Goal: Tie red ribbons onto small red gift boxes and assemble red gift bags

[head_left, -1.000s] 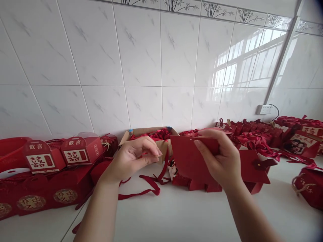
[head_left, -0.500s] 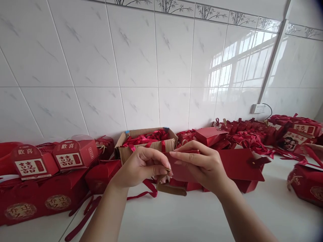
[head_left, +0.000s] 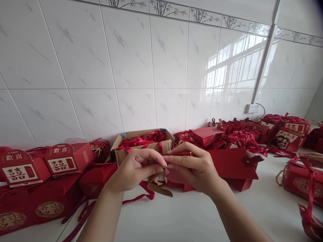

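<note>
My left hand (head_left: 141,168) pinches the end of a narrow brown strap (head_left: 160,191) between thumb and fingertips. The rest of the strap curls loosely below. Close beside it, my right hand (head_left: 194,164) has its fingers laid along the edge of a red gift box (head_left: 176,176), its fingertips meeting those of the left. My right thumb and much of that box are hidden behind the hands. Just right of the right hand stands another red box (head_left: 227,163) with a strap (head_left: 252,160) on its flap.
An open cardboard carton (head_left: 141,147) of red ribbons is against the tiled wall. Stacked red boxes (head_left: 22,168) stand at left; more boxes and ribbons (head_left: 242,137) line the back right. At the right edge, another person's hand (head_left: 313,158) is by a red box (head_left: 302,178).
My hands have drawn together, with the fingertips now meeting at the strap. The view has turned slightly right, and another person's hand and a hanging ribbon now show at the right edge.
</note>
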Demonstrator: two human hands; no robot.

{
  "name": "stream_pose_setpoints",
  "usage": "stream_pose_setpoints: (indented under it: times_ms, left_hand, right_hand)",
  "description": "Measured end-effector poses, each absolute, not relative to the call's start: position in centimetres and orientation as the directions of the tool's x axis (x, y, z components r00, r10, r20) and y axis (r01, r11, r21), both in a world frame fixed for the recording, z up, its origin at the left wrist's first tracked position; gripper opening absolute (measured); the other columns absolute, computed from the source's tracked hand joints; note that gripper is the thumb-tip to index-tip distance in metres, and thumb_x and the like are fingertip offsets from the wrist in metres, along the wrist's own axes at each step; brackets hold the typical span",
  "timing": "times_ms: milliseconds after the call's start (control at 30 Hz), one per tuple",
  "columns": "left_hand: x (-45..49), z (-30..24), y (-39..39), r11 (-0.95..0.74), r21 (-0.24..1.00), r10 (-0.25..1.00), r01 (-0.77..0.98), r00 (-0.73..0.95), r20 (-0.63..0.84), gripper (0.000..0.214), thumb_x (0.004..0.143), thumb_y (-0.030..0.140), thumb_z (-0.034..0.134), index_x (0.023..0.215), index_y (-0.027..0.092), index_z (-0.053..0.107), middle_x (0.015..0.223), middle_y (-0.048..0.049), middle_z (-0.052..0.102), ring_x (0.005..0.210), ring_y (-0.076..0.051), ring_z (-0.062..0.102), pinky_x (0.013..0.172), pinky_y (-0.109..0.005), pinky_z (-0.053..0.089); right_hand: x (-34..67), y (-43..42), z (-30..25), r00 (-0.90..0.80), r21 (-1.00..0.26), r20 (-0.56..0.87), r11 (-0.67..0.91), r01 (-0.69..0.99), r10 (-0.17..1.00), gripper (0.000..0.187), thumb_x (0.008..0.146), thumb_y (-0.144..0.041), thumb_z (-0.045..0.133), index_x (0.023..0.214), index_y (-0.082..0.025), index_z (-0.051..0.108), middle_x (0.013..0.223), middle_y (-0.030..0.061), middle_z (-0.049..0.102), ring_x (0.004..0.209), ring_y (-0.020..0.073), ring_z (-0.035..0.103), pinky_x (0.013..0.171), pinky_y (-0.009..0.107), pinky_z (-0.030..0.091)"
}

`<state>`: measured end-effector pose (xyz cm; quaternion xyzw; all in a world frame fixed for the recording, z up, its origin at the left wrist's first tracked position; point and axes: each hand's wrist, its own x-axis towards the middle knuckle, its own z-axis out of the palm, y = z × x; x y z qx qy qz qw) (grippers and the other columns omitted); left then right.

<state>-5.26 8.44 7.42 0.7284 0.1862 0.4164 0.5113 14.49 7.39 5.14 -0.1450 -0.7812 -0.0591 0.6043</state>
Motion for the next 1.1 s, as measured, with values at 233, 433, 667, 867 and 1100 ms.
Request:
stream_pose_setpoints:
  times_ms: [233,433,667,867,1100]
  left_hand:
    - [-5.4,7.4,8.5,-0.443,0.888,0.703,-0.121,0.568,0.428,0.007,0.078,0.021,0.074,0.076,0.015,0.070,0.062,-0.0010,0.065,0.050,-0.008,0.059,0.047,-0.017,0.052]
    - [-5.3,7.5,8.5,-0.462,0.875,0.702,-0.142,0.544,0.459,0.004,0.077,0.015,0.073,0.076,0.017,0.071,0.058,0.0019,0.064,0.050,-0.007,0.061,0.048,-0.013,0.052]
    - [-5.0,7.5,8.7,-0.541,0.832,0.702,-0.121,0.480,0.526,0.007,0.074,0.014,0.075,0.073,0.019,0.072,0.060,0.0026,0.067,0.050,-0.011,0.066,0.046,-0.016,0.056]
    - [-4.7,8.0,8.0,-0.709,0.703,0.658,0.043,0.399,0.639,0.012,0.076,0.012,0.072,0.070,0.021,0.073,0.065,0.0014,0.069,0.052,-0.010,0.063,0.051,-0.019,0.056]
    - [-5.0,7.7,7.2,-0.857,0.314,0.469,0.410,0.363,0.805,0.021,0.083,0.013,0.066,0.088,0.030,0.076,0.082,0.0008,0.057,0.066,-0.007,0.055,0.060,-0.018,0.051]
  right_hand:
    - [14.2,7.2,5.5,-0.218,-0.061,0.967,0.949,0.309,0.133,0.009,0.083,-0.017,0.067,0.088,-0.020,0.075,0.083,0.0065,0.065,0.072,0.0151,0.065,0.061,0.028,0.058]
    - [13.6,7.0,5.3,-0.154,-0.080,0.979,0.946,0.313,0.134,0.009,0.081,-0.015,0.068,0.086,-0.022,0.073,0.085,0.0058,0.067,0.073,0.0154,0.067,0.061,0.028,0.059]
    - [13.1,6.9,5.2,-0.081,-0.145,0.981,0.948,0.285,0.175,0.015,0.081,-0.013,0.067,0.087,-0.024,0.075,0.086,0.0051,0.068,0.074,0.0166,0.068,0.063,0.029,0.060]
    - [13.5,7.6,4.9,-0.096,-0.176,0.973,0.942,0.286,0.211,0.043,0.088,-0.007,0.055,0.120,-0.033,0.064,0.089,0.0019,0.067,0.077,0.0134,0.066,0.065,0.026,0.058]
    - [13.5,7.4,4.6,-0.052,-0.306,0.941,0.904,0.297,0.335,0.045,0.088,-0.011,0.054,0.129,-0.028,0.048,0.091,0.0019,0.070,0.088,0.0171,0.067,0.081,0.033,0.058]
